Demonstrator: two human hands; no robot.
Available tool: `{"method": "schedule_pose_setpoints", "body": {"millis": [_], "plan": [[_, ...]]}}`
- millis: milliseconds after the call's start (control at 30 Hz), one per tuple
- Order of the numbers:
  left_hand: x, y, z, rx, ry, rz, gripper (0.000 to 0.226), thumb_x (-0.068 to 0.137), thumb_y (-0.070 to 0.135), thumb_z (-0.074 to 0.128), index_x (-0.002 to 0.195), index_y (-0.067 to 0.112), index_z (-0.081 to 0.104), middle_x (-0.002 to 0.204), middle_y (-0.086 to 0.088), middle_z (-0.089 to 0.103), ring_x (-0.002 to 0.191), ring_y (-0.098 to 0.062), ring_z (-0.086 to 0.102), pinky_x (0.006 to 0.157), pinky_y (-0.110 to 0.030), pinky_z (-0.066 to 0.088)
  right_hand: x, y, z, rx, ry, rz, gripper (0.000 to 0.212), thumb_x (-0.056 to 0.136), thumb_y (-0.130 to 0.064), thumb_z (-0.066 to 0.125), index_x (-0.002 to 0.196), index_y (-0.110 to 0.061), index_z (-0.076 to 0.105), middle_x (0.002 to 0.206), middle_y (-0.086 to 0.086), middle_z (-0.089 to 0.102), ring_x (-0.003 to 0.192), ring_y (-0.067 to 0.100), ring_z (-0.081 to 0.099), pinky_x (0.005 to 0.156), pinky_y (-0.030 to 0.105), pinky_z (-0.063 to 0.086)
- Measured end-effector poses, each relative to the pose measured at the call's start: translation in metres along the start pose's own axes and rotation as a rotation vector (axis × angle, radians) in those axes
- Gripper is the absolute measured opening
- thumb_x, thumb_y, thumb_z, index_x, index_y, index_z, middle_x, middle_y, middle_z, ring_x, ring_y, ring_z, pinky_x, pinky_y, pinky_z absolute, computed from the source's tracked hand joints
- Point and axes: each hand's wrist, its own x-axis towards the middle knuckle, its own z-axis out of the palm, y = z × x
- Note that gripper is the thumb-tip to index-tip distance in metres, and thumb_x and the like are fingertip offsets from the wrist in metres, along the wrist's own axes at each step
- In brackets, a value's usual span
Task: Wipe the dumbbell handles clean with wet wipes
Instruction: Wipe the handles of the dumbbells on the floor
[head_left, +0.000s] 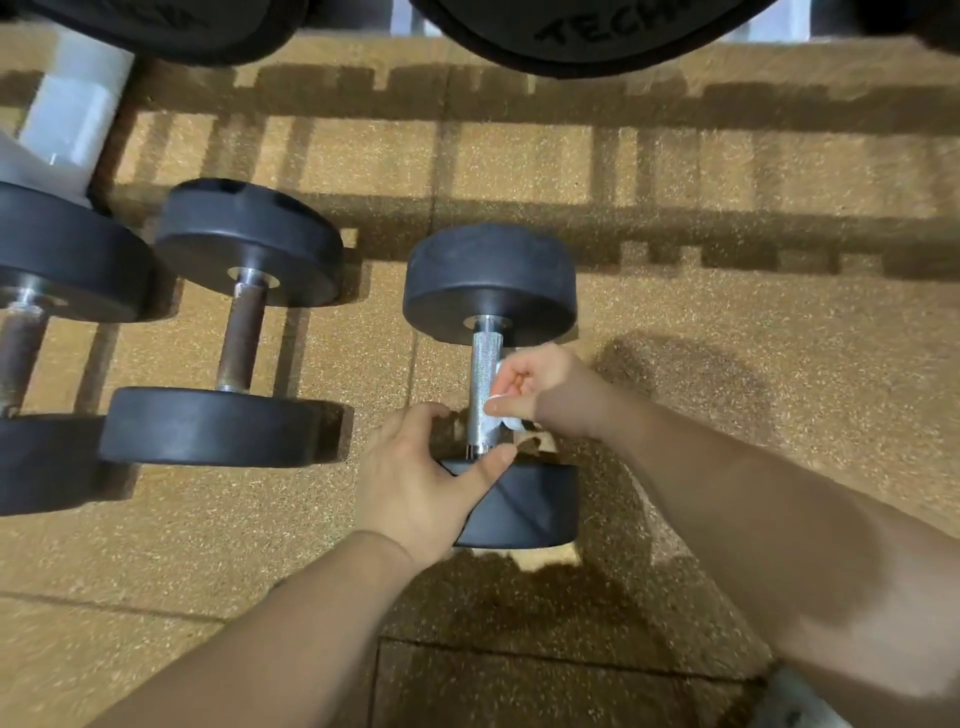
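A black dumbbell (491, 283) lies on the speckled tan floor, its shiny knurled handle (483, 384) pointing away from me. My right hand (535, 389) pinches a white wet wipe (506, 415) against the right side of that handle. My left hand (415, 478) rests over the dumbbell's near head (524, 509), thumb across its top edge and fingers curled round its left side. Two more dumbbells lie to the left: one (244, 322) with a rusty brown handle, and another (47, 312) cut off by the frame's left edge.
Large black weights (571, 31) on a rack hang over the top of the view. A white post (72, 114) stands at the upper left. Rack shadows stripe the floor (727, 364), with open floor to the right of the dumbbell.
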Motion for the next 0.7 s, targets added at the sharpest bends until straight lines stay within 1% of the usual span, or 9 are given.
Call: {"method": "schedule_pose_setpoints", "body": {"millis": [67,133,200,233,300,400,433,533,700], "plan": [[0.003,-0.015,-0.007,-0.122,-0.042,-0.037,0.081,0.066,0.086,0.05,0.123,0.029,0.058,0.116,0.014,0.054,0.117,-0.013,0.051,0.1,-0.031,0.039,0.008,-0.004,0.013,-0.006,0.057,-0.009,0.017,0.078,-0.02,0.084,0.073,-0.023,0.068,0.07,0.0,0.062,0.059,0.01,0.052,0.059,0.026,0.046],[0.007,-0.033,-0.017,-0.228,-0.081,-0.082,0.078,0.067,0.083,0.052,0.126,0.032,0.057,0.123,0.011,0.056,0.121,-0.013,0.051,0.106,-0.039,0.042,0.017,-0.012,0.021,0.024,0.171,-0.021,0.012,0.08,-0.021,0.082,0.078,-0.02,0.07,0.076,-0.001,0.061,0.061,0.008,0.051,0.059,0.016,0.044],[0.01,-0.051,-0.029,-0.194,-0.059,-0.058,0.077,0.073,0.078,0.048,0.128,0.026,0.059,0.123,0.006,0.058,0.12,-0.017,0.053,0.104,-0.039,0.042,0.025,-0.021,0.027,0.062,0.325,-0.043,0.01,0.081,-0.021,0.08,0.08,-0.017,0.072,0.085,-0.002,0.062,0.069,0.008,0.055,0.064,0.01,0.043],[0.011,-0.059,-0.034,-0.139,-0.029,-0.026,0.075,0.077,0.075,0.044,0.127,0.022,0.062,0.121,0.004,0.059,0.118,-0.019,0.055,0.101,-0.037,0.042,0.026,-0.022,0.032,0.085,0.36,-0.044,0.01,0.081,-0.02,0.08,0.078,-0.018,0.071,0.086,-0.002,0.062,0.071,0.009,0.058,0.068,0.013,0.045],[0.013,-0.064,-0.041,-0.136,0.0,0.006,0.067,0.082,0.067,0.042,0.124,0.019,0.065,0.118,0.005,0.062,0.116,-0.018,0.056,0.1,-0.037,0.043,0.024,-0.018,0.04,0.11,0.276,-0.006,0.016,0.081,-0.017,0.08,0.071,-0.022,0.068,0.081,-0.004,0.062,0.069,0.01,0.058,0.068,0.022,0.049],[0.014,-0.06,-0.045,-0.206,-0.025,0.005,0.063,0.083,0.064,0.042,0.125,0.024,0.066,0.122,0.006,0.065,0.12,-0.016,0.055,0.106,-0.041,0.042,0.007,-0.013,0.056,0.101,-0.053,0.064,0.016,0.083,-0.012,0.08,0.075,-0.018,0.067,0.07,-0.004,0.061,0.058,0.007,0.052,0.056,0.021,0.044],[0.014,-0.06,-0.046,-0.175,-0.033,0.021,0.065,0.083,0.066,0.042,0.127,0.023,0.065,0.124,0.005,0.065,0.12,-0.016,0.055,0.106,-0.041,0.041,0.006,-0.016,0.059,0.133,-0.092,0.072,0.013,0.084,-0.012,0.079,0.077,-0.016,0.068,0.067,-0.004,0.059,0.054,0.006,0.049,0.052,0.02,0.041],[0.016,-0.066,-0.053,-0.045,-0.033,0.109,0.069,0.087,0.066,0.038,0.133,0.021,0.063,0.126,0.005,0.062,0.122,-0.016,0.051,0.104,-0.031,0.036,0.022,-0.033,0.06,0.231,0.088,0.026,0.019,0.087,-0.01,0.075,0.076,-0.019,0.063,0.06,-0.004,0.051,0.042,0.0,0.042,0.044,0.016,0.035],[0.017,-0.064,-0.05,-0.085,-0.045,0.105,0.071,0.086,0.066,0.04,0.135,0.019,0.061,0.128,0.006,0.061,0.126,-0.017,0.05,0.106,-0.031,0.036,0.05,-0.046,0.068,0.111,0.333,-0.081,0.019,0.085,-0.024,0.075,0.075,-0.028,0.06,0.07,-0.009,0.054,0.064,0.008,0.051,0.064,0.026,0.045]]}}
